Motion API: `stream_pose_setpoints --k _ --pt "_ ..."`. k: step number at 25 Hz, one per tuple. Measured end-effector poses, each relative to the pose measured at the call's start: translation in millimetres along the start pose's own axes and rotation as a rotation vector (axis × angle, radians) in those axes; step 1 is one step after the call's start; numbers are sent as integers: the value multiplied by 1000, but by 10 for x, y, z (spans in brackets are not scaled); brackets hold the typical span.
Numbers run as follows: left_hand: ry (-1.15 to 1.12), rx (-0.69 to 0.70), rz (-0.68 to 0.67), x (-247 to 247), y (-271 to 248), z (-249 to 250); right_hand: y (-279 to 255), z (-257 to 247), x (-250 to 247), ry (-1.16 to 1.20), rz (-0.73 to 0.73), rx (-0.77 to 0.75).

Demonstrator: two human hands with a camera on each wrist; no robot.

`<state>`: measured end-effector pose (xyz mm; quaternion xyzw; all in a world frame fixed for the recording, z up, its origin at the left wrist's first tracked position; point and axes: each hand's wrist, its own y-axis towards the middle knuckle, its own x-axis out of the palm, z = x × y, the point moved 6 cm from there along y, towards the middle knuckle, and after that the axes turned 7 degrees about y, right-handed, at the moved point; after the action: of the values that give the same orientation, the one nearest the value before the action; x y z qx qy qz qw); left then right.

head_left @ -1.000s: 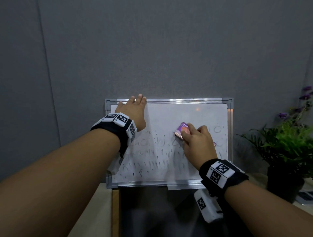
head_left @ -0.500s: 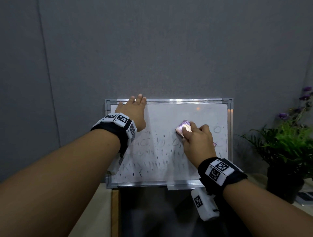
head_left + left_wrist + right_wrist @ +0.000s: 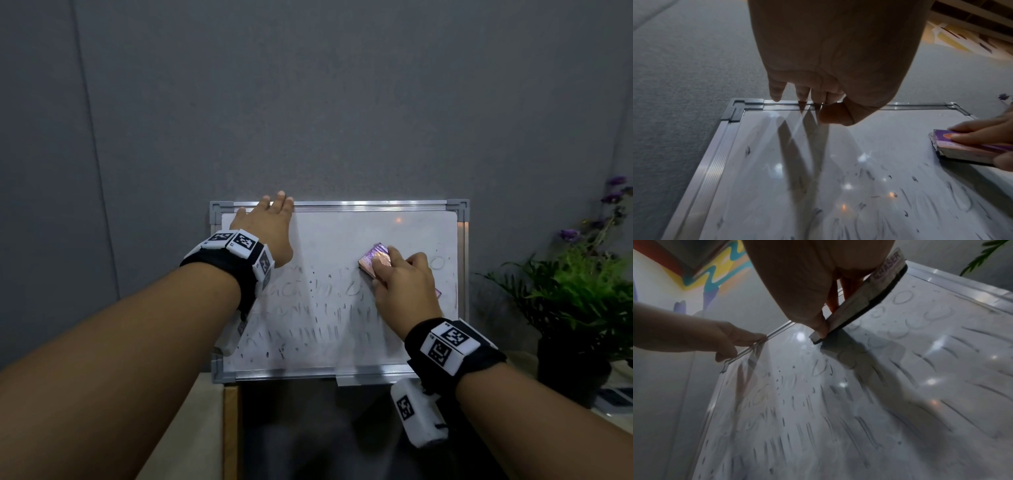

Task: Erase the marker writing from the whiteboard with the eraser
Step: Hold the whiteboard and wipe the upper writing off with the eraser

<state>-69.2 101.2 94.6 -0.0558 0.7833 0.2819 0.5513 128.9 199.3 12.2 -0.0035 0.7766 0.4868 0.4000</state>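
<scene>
**Eraser pressed to the right half of the board**

Your right hand [image 3: 406,287] grips the eraser [image 3: 374,259], fingers curled over its purple top and thumb along its near edge, with the dark felt face flat against the whiteboard [image 3: 342,240]. The eraser sits on the right half of the board, about mid-height, tilted so one corner points up and to the left.

Your left hand [image 3: 270,228] holds the board's top rail near the far left corner, fingers [image 3: 774,92] hooked over the metal frame and thumb resting on the white surface just below it.

The board stands upright against the grey wall [image 3: 308,102]. Its upper band looks wiped; smeared marker strokes [image 3: 807,426] cover the middle and lower parts, with faint loops [image 3: 902,297] to the right of the eraser. A potted plant [image 3: 579,301] with purple flowers stands to the right of the board.
</scene>
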Motion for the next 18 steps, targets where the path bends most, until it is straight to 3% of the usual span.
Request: stream_pose_setpoints --k 4,9,15,18 --pt "-1 -1 -2 8 6 -4 -154 -27 61 -41 -49 -45" --pt "5 3 8 11 16 -2 -48 100 -16 -24 -10 52" --pt "16 0 25 23 23 -10 -104 19 20 -27 -88 -28" --pt "19 4 25 25 27 -21 -171 154 -4 -61 -87 8"
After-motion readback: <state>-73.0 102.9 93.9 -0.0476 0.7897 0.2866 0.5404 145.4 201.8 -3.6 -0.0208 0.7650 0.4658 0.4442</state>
